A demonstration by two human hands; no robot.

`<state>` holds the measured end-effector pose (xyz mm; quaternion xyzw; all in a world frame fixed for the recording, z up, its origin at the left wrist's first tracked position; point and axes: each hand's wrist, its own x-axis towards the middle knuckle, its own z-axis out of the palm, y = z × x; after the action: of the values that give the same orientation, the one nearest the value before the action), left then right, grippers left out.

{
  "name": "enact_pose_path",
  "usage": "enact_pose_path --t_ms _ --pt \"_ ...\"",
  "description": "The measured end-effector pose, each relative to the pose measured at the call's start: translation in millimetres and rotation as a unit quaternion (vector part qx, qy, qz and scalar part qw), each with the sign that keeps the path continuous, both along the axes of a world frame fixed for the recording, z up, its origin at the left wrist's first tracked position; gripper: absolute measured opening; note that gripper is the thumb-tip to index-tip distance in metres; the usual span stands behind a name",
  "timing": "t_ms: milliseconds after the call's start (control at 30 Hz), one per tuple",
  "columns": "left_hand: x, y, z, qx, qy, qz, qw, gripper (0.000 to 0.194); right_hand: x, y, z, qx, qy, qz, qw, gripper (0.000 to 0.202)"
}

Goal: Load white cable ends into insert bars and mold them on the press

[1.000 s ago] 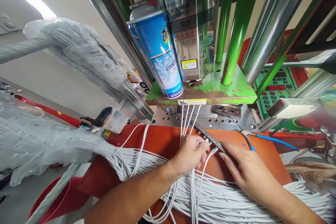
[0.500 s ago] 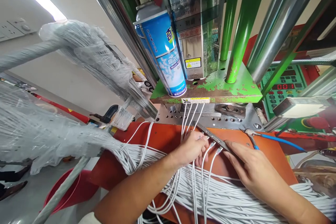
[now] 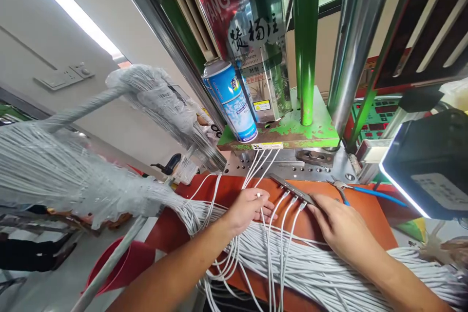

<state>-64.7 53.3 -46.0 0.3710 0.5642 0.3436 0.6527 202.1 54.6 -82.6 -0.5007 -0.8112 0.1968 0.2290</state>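
Note:
My left hand pinches the end of a thin white cable, its pale tip showing between thumb and fingers. To its right, my right hand grips the near right end of a flat metal bar, which lies slanted over the orange-red board. Three white cables with clear connectors at their ends sit along the bar's near edge. More white cables run from under the green machine plate past my left hand. A thick bundle of white cables lies across the board below both hands.
A blue spray can stands on the green plate. Blue-handled pliers rest at the board's right. Plastic-wrapped cable bundles hang at left, over a red bucket. A dark lamp-like box is at right.
My left hand has moved left, away from the bar, with a cable end in its fingers. The view has shifted, bringing the dark box into sight at right.

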Motion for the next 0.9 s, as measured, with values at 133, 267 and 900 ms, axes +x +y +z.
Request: enact_pose_path --t_ms 133,267,900 --pt "8.7 14.8 -4.3 0.054 0.109 -0.029 0.992 0.047 -0.7 0.6 0.8 -0.013 -0.007 0.003 1.0 0.036" --pt "17.1 28.4 -1.1 0.081 0.125 -0.046 0.988 0.042 -1.6 0.2 2.0 -0.024 -0.015 0.006 1.0 0.036" --pt "12.6 40.5 7.7 0.004 0.12 -0.13 0.984 0.035 -4.1 -1.0 13.0 -0.013 0.023 0.052 0.998 0.035"
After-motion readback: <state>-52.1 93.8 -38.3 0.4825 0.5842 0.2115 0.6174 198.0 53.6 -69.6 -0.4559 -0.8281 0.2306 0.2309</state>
